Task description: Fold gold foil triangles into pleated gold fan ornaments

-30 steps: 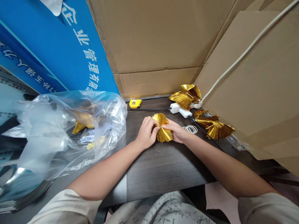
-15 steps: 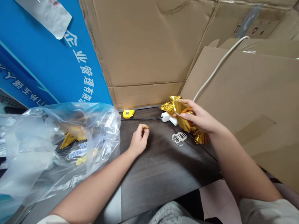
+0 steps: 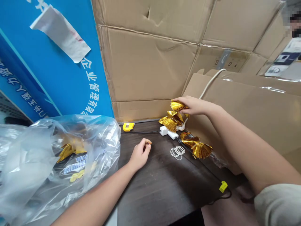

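My right hand [image 3: 194, 106] is stretched to the back right corner of the dark table [image 3: 162, 182], its fingers closed on a pleated gold foil fan [image 3: 176, 106]. It holds the fan just above a small pile of gold fans [image 3: 171, 121] beside a white plug block [image 3: 168, 132]. My left hand [image 3: 141, 153] rests on the tabletop near the middle, fingers loosely curled, thumb and forefinger pinched together; whether anything is between them I cannot make out. Another gold fan [image 3: 197, 146] lies at the right, next to a bunch of white rubber bands [image 3: 177, 152].
A large clear plastic bag [image 3: 54, 163] with gold pieces inside fills the left. Cardboard boxes [image 3: 150, 62] wall in the back and right. A blue printed board [image 3: 47, 62] leans at the left. A small yellow object [image 3: 128, 126] and a black cable lie by the back wall.
Both hands were pinching the gold fan at the table's middle; my right hand then carried it up and back to the pile in the corner. My left hand let go and stays on the table.
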Demonstrator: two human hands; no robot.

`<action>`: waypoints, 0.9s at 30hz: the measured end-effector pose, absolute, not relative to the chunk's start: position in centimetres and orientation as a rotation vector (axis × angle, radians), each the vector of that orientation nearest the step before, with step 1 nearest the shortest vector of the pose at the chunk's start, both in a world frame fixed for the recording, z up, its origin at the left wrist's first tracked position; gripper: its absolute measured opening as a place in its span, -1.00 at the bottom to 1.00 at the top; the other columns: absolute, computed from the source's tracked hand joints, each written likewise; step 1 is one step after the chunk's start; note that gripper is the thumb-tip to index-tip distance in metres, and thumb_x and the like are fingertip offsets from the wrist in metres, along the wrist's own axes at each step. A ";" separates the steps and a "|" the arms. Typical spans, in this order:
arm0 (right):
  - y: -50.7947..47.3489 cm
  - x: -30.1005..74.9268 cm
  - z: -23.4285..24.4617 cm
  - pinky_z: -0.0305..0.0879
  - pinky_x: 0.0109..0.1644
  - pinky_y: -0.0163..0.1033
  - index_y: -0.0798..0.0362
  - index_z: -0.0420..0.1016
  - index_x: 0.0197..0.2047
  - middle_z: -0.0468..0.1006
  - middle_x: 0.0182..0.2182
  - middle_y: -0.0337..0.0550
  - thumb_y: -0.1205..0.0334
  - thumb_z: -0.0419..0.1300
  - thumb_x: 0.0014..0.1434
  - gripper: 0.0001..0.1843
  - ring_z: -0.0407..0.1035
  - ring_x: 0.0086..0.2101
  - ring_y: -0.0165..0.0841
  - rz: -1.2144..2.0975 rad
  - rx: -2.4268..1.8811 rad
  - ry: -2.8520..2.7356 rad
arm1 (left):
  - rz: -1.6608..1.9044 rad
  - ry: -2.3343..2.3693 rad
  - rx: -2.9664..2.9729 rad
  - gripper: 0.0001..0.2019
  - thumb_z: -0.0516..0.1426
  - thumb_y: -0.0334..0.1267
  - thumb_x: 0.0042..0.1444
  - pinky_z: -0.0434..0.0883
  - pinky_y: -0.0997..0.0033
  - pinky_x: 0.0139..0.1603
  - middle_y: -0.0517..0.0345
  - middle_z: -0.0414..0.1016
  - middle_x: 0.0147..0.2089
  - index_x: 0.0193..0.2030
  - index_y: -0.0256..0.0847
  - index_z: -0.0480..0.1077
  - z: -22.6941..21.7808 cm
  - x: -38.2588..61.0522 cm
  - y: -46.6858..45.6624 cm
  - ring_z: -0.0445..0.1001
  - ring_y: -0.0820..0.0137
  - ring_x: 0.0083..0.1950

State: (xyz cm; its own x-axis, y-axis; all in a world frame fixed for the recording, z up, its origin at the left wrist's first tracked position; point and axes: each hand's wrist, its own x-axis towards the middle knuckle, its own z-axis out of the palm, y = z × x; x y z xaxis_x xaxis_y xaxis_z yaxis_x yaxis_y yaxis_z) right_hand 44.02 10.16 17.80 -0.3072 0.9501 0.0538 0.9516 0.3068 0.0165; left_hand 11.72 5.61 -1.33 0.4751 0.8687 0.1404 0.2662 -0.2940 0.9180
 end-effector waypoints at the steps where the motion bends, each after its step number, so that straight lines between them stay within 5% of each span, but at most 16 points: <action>1: 10.7 43.3 17.7 0.31 0.24 0.11 0.05 0.23 0.41 0.48 0.16 0.09 0.11 0.16 0.17 -0.25 0.35 0.11 -0.02 -0.090 -1.840 -2.571 | 0.823 0.956 1.813 -0.77 -0.02 -0.13 0.27 0.25 0.41 -0.24 0.18 0.40 -0.38 -0.14 -0.21 0.35 -1.3 11.7 5.6 0.37 0.38 -0.33; 13: 16.3 39.4 14.2 0.39 0.12 0.11 -0.11 0.53 0.20 0.54 0.04 0.11 0.36 0.28 0.00 -0.36 0.40 0.07 -0.01 -0.053 -2.040 -2.813 | 0.770 0.931 1.886 -0.82 0.01 -0.22 0.26 0.21 0.45 -0.30 0.20 0.45 -0.36 -0.18 -0.21 0.40 -1.0 11.6 5.6 0.31 0.43 -0.39; 17: 15.7 39.5 14.9 0.25 0.35 0.12 -0.01 0.49 0.23 0.41 0.25 0.03 0.40 0.19 0.06 -0.37 0.22 0.28 -0.04 -0.004 -1.921 -2.813 | 0.755 0.939 1.904 -0.83 0.02 -0.23 0.26 0.22 0.44 -0.29 0.20 0.45 -0.37 -0.18 -0.21 0.41 -1.2 11.5 5.6 0.33 0.43 -0.38; 19: 14.4 39.3 16.0 0.26 0.36 0.10 0.05 0.48 0.24 0.47 0.20 0.03 0.37 0.14 0.13 -0.42 0.30 0.23 -0.10 0.028 -1.882 -2.790 | 0.790 0.912 1.920 -0.83 0.03 -0.23 0.26 0.24 0.44 -0.30 0.20 0.45 -0.38 -0.19 -0.21 0.41 -1.3 11.6 5.5 0.35 0.43 -0.38; 27: -0.5 35.9 20.4 0.37 0.27 -0.07 -0.02 0.44 0.22 0.55 0.05 -0.10 0.18 0.14 0.32 -0.58 0.45 0.06 -0.32 -0.045 -1.009 -1.961 | 1.567 0.454 1.665 -0.78 -0.04 -0.09 0.45 0.39 0.51 -0.46 0.17 0.42 -0.36 0.07 -0.12 0.28 5.0 10.4 0.8 0.38 0.47 -0.43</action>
